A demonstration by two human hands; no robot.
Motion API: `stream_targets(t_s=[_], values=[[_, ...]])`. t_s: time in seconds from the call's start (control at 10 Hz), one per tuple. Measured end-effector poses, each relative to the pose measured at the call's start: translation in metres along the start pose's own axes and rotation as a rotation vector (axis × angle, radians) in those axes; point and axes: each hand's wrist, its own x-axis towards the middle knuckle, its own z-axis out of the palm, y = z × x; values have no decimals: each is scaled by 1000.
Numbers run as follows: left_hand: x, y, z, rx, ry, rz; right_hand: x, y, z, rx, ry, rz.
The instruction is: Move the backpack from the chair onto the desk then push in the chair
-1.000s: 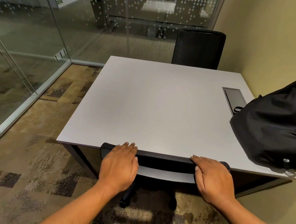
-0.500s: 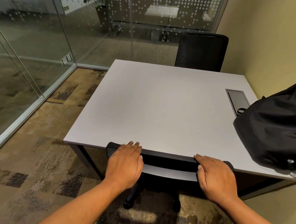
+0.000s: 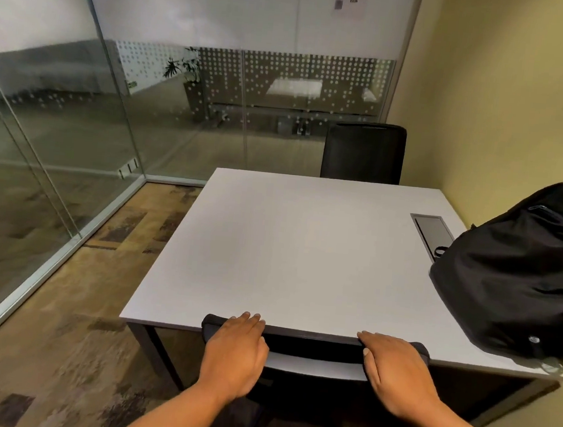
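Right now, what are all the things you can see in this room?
desk: one, light grey, middle of the room
backpack: one, black, on the desk's right side
hatch: one, dark grey, set in the desk beside the backpack
near chair: one, black, against the desk's near edge
far chair: one, black, behind the desk's far edge
plant: one, green, beyond the glass
carpet: one, brown patterned, floor
left hand: one, resting on the near chair's back
right hand: one, resting there too

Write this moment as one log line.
backpack: on desk | chair: top at desk edge | left hand: on chair top | right hand: on chair top
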Motion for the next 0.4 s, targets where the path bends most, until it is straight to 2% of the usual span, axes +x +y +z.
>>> stream_targets(t_s=[0.1,0.2,0.3,0.4], values=[[6,-2,-6,-33,-45,26,4,-2,-7,3,-76,-2],[16,-5,-16,55,-59,50,13,-3,-17,-36,-160,-41],[29,-7,-32,221,29,130,31,0,-27,-89,-122,-51],[48,-2,-52,270,112,171,52,-1,-44,-136,-37,-37]])
